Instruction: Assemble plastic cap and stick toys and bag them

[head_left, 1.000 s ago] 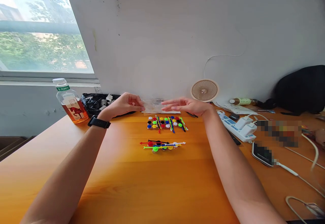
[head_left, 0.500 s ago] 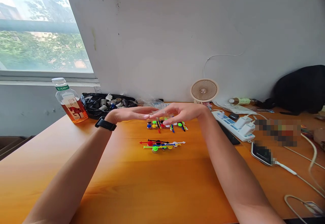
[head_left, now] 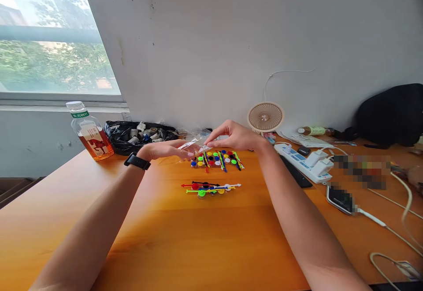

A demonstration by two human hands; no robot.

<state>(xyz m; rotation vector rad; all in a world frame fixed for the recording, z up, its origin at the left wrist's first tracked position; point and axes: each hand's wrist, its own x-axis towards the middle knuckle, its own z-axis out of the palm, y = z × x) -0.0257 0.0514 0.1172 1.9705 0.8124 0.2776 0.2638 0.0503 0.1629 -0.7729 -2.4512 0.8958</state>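
A clear plastic bag [head_left: 193, 145] is stretched between my hands above the table. My left hand [head_left: 168, 149], with a black watch on the wrist, grips its left side. My right hand [head_left: 233, 136] pinches its right side between thumb and fingertips. Behind and below them on the table lie rows of colourful round pieces [head_left: 218, 163] with thin coloured arrows among them. Nearer to me sits a cluster of arrow spinners [head_left: 211, 188] in red, black, green, blue, yellow and white, some on clear round bases.
On the left stand a tea bottle [head_left: 94, 137] and a black bag [head_left: 122, 137] of grey pieces. A small fan [head_left: 266, 117] is at the back. A power strip [head_left: 306, 161], a phone [head_left: 341, 198] and cables lie on the right.
My right hand has risen and closed into a pinch on the plastic bag. My left fingers have bent onto it, and the bag shows more plainly between them. The spinners have stayed put.
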